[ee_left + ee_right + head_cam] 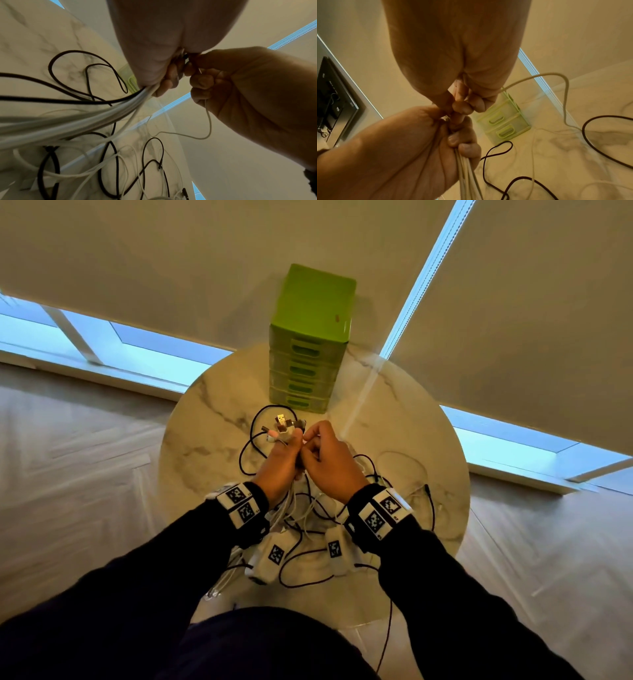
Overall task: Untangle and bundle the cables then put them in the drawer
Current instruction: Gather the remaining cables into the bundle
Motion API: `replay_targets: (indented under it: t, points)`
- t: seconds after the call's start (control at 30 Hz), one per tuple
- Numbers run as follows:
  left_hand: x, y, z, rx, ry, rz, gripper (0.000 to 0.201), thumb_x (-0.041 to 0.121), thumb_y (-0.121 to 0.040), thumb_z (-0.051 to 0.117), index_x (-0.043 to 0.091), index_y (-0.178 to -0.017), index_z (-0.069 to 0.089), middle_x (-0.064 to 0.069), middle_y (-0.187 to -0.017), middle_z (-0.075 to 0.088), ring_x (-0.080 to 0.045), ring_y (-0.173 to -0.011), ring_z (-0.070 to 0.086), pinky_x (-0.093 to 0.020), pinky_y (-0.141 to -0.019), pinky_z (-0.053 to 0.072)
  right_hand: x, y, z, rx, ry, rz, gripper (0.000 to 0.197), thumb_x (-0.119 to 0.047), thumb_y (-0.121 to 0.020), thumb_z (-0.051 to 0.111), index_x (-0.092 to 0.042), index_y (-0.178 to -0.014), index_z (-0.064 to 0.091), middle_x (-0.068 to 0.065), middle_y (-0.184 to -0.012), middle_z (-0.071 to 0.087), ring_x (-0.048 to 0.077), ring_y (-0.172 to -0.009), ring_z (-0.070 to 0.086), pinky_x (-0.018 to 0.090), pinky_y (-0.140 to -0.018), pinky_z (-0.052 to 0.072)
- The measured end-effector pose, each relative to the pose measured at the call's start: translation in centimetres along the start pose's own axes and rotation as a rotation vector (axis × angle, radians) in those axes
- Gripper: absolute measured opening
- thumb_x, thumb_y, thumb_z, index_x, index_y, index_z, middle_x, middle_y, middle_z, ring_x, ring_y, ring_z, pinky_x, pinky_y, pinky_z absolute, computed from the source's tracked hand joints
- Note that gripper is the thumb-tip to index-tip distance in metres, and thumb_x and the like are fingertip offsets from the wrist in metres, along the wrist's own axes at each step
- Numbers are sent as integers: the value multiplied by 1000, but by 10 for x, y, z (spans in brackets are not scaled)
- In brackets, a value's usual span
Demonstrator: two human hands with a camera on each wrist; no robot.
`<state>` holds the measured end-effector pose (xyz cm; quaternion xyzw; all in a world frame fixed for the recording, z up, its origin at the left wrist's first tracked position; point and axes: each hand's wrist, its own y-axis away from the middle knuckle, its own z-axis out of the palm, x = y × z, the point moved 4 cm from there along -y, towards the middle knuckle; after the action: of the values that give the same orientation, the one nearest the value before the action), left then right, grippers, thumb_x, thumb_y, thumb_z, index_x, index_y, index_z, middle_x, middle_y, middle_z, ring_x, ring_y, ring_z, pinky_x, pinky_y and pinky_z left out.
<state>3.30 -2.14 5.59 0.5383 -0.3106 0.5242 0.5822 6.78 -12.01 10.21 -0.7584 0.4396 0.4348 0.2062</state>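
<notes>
My left hand (pixel 279 455) grips a bunch of white and black cables (pixel 85 115) above the round marble table (pixel 205 419), with several plug ends (pixel 282 424) sticking out above its fingers. The same left hand (pixel 412 146) shows its fingers curled round the white strands (pixel 467 175). My right hand (pixel 325 455) is pressed against the left one and pinches a thin white cable (pixel 539 77), which trails off to the table. Loose black and white cable loops (pixel 301 529) lie tangled under both wrists. The green drawer unit (pixel 310 344) stands at the table's far side, its drawers closed.
Two small white tagged devices (pixel 274 556) lie among the cables near the table's front edge. A black cable (pixel 387 642) hangs over that edge toward the floor. Window blinds (pixel 171 268) hang behind the table. A dark screen (pixel 332 94) is off to the left.
</notes>
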Motion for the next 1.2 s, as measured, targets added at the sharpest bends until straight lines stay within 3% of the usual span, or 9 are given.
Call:
replay_targets:
  t: [0.2,0.3,0.37,0.5,0.6,0.67,0.8,1.07,1.2]
  points:
    - [10,2,-8,124,-61,48,28,32,-110,35,19,-90,50,-5,-68,42,-13,-57,38,-31,-56,34,-3,10,3,-9,44,-35,12,-21,-103,51,-13,-107,44,-8,-64,57,0,-50,52,16,-52,37]
    - [21,-2,-21,194,71,38,30,36,-108,37,17,-91,52,-6,-76,54,-17,-65,57,-37,-66,52,11,18,6,-68,124,-40,30,-43,-107,35,-21,-94,49,-3,-66,57,10,-57,52,37,-61,45]
    - [28,-9,-33,223,218,21,29,39,-108,39,17,-92,49,0,-71,55,-18,-61,62,-36,-63,58,25,30,10,-151,143,-45,37,-49,-107,30,-25,-85,50,2,-69,57,15,-62,53,40,-68,47]
    - [52,-20,-58,281,339,20,35,45,-107,37,24,-80,41,8,-61,37,-6,-46,32,-19,-42,31,59,55,27,-366,124,48,35,-44,-108,34,-32,-78,47,-4,-73,53,5,-65,48,29,-72,44]
    - [73,-27,-75,294,394,89,37,43,-108,36,25,-75,40,10,-57,35,-5,-45,25,-21,-42,19,88,68,37,-453,265,139,29,-47,-107,31,-47,-81,45,-10,-80,53,14,-78,53,37,-83,46]
    - [81,-28,-79,261,394,124,35,36,-108,39,24,-75,39,10,-57,35,-5,-45,25,-22,-44,19,96,66,30,-440,310,174,26,-44,-107,30,-44,-90,48,-2,-89,59,22,-84,57,43,-85,46]
    - [79,-19,-60,131,249,71,35,17,-103,45,24,-69,36,9,-53,29,-7,-46,22,-26,-49,15,96,35,0,-359,385,268,38,-34,-110,27,-8,-99,53,15,-94,57,25,-85,52,40,-84,43]
    - [32,-14,-22,71,-137,-122,31,32,-101,54,22,-73,47,4,-55,43,-11,-48,32,-27,-49,24,23,-28,-15,-82,277,181,42,-39,-108,31,-14,-83,54,6,-83,58,28,-83,56,36,-75,39]
    - [25,-18,-25,79,-113,-143,26,38,-97,53,22,-78,57,4,-63,51,-11,-53,33,-27,-50,26,0,-23,8,-42,134,81,43,-47,-108,25,-19,-99,57,4,-97,67,23,-90,62,35,-80,47]
